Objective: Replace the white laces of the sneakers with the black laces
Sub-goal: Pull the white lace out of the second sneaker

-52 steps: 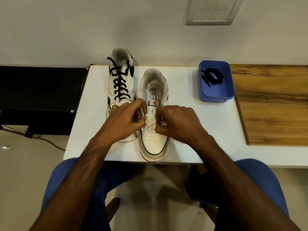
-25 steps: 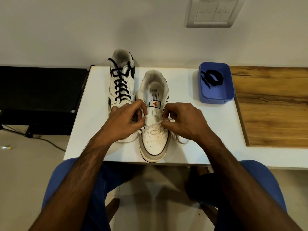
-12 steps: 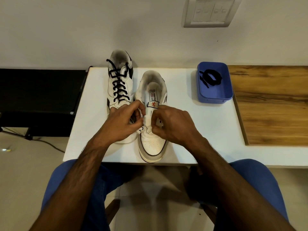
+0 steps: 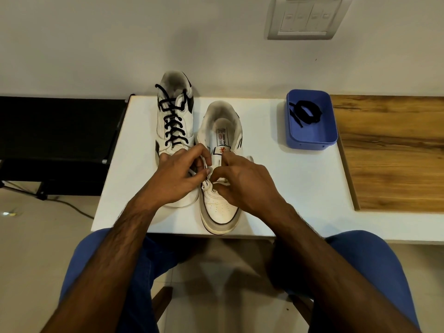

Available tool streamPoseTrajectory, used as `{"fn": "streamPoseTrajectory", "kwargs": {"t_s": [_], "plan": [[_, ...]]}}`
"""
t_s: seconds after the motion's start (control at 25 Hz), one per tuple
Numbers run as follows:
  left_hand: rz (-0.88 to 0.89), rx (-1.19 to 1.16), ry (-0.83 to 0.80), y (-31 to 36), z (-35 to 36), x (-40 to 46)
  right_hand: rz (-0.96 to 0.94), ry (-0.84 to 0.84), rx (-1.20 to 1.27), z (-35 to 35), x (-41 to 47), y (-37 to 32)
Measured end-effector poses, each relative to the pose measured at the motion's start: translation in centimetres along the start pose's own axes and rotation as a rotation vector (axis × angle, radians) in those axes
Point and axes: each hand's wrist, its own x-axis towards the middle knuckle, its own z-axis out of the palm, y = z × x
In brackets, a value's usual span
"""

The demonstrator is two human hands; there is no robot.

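Two white sneakers stand side by side on the white table (image 4: 288, 188). The left sneaker (image 4: 174, 116) carries a black lace. The right sneaker (image 4: 221, 207) holds a white lace (image 4: 219, 182) in its lower eyelets. My left hand (image 4: 177, 179) pinches the white lace at the sneaker's left eyelet row. My right hand (image 4: 242, 183) pinches a strand of it over the tongue. A coiled black lace (image 4: 305, 112) lies in the blue tray (image 4: 312, 138) at the back right.
A wooden board (image 4: 394, 152) adjoins the table on the right. A black surface (image 4: 60, 128) sits left of the table, with a cable on the floor below. A switch panel (image 4: 305, 18) hangs on the wall. My blue-trousered knees are under the table's front edge.
My right hand drew a white strand out to the right, then came back over the tongue. My left hand stayed at the left eyelets.
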Motion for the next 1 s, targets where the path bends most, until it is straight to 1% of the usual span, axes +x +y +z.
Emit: {"fn": "streamPoseTrajectory", "kwargs": {"t_s": [0.12, 0.24, 0.4, 0.48, 0.64, 0.72, 0.84, 0.92, 1.0], "plan": [[0.004, 0.016, 0.015, 0.1, 0.0, -0.1, -0.004, -0.001, -0.008, -0.3, 0.2, 0.3], [0.005, 0.039, 0.016, 0.1, -0.1, 0.0, 0.044, 0.021, 0.012, -1.8, -0.1, 2.2], [0.004, 0.060, 0.021, 0.1, -0.2, 0.0, 0.146, 0.142, 0.016, -3.5, -0.6, 4.2], [0.000, 0.046, 0.019, 0.1, -0.2, 0.0, 0.110, 0.141, 0.010, -3.1, -0.6, 3.4], [0.014, 0.033, 0.016, 0.3, -0.1, 0.0, -0.032, 0.056, 0.013, -0.9, -0.3, 0.9], [0.017, 0.024, 0.013, 0.4, 0.0, 0.0, -0.031, 0.021, 0.013, 0.0, 0.0, 0.3], [0.014, 0.032, 0.023, 0.3, -0.1, -0.1, -0.050, 0.019, 0.024, 0.0, 0.2, 0.4], [0.013, 0.038, 0.030, 0.3, -0.1, -0.1, -0.007, 0.063, 0.037, -1.2, 0.0, 1.8], [0.009, 0.049, 0.036, 0.2, -0.2, -0.1, 0.126, 0.159, 0.079, -2.9, -0.3, 4.0]]}}
